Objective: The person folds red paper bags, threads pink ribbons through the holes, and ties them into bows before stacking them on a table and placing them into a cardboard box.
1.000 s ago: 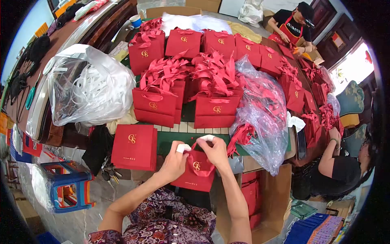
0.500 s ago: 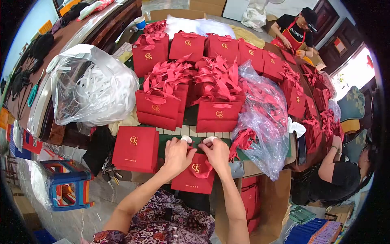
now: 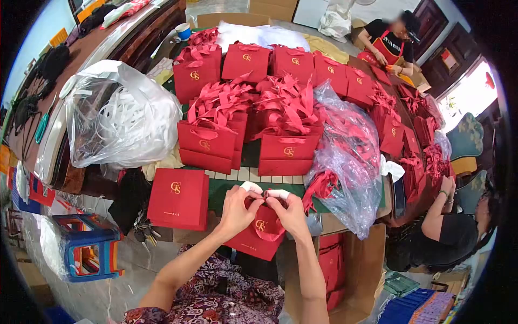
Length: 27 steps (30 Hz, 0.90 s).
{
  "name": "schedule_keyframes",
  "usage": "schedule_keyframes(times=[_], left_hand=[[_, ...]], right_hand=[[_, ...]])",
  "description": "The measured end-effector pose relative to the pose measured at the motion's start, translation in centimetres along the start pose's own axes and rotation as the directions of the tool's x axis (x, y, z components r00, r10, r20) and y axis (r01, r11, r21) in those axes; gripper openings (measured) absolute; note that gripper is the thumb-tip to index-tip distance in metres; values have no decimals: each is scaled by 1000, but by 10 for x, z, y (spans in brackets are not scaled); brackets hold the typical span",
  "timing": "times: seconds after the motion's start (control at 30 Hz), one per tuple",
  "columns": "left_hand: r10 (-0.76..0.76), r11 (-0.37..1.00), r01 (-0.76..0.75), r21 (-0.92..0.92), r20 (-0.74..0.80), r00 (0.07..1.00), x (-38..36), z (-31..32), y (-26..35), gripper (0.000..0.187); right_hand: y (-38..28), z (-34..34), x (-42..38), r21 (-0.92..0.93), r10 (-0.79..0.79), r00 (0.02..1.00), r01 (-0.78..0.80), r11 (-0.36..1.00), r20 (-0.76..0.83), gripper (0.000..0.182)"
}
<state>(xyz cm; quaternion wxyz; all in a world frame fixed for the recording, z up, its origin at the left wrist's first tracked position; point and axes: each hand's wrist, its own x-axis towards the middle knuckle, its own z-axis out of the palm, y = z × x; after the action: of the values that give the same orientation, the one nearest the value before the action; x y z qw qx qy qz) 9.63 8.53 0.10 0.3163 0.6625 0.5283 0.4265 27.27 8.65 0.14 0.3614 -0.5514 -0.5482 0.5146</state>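
A red paper gift bag with a gold logo lies in front of me, tilted a little. A red ribbon handle loops over its front. My left hand and my right hand meet at the bag's top edge. Their thumbs and fingers pinch closed on a bit of red ribbon, mostly hidden between the fingertips. White tape wraps a finger on each hand. Left of my hands lies a stack of flat red bags with the same logo.
Red bags with ribbon handles stand in rows ahead. A clear bag of white ribbon sits left, a plastic bag of red ribbon right. An open carton stands below right. One person works far right, another nearer.
My hands have come closer together, and their fingertips now meet above the bag. The bag has tilted slightly, its lower right corner dropping. The view has shifted a little.
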Motion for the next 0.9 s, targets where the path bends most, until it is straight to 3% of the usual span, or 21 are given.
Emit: schedule_keyframes(times=[0.2,0.3,0.37,0.4,0.43,0.5,0.53,0.63,0.7,0.73,0.9], left_hand=[[16,995,-19,96,37,999,-1,0,8,18],[50,994,-56,90,65,997,-6,-1,5,28],[40,999,-40,3,-97,994,-13,-1,3,46],[-110,990,112,-90,32,993,-18,-5,-2,59],[-108,990,111,-91,35,994,-23,-10,-5,59],[-166,932,262,-249,348,923,-30,-18,-4,58],[-161,957,240,-160,395,904,-35,-22,3,56],[-230,956,288,-63,452,862,-45,-34,19,55],[-194,960,262,-98,441,876,-56,-38,13,54],[-179,964,248,-101,445,878,-60,-44,19,53],[-180,955,267,-129,465,867,-62,-57,27,53]], right_hand=[[5,1,1,74,-30,999,31,997,-16,21],[7,-2,-1,45,-38,998,40,998,-46,17],[-1,-9,-7,129,-59,984,81,988,-170,13],[-3,-12,-7,163,-85,971,123,979,-224,10],[-12,-19,-12,227,0,977,49,973,-211,9],[-13,-22,-12,218,-13,966,71,973,-258,9],[-12,-22,-12,219,-11,965,70,973,-262,9],[-4,-21,-2,144,-18,957,62,988,-290,10],[0,-25,6,180,-79,904,169,969,-421,12],[-3,-31,7,112,-70,887,135,984,-456,14],[0,-30,13,48,-137,868,181,982,-478,16]])
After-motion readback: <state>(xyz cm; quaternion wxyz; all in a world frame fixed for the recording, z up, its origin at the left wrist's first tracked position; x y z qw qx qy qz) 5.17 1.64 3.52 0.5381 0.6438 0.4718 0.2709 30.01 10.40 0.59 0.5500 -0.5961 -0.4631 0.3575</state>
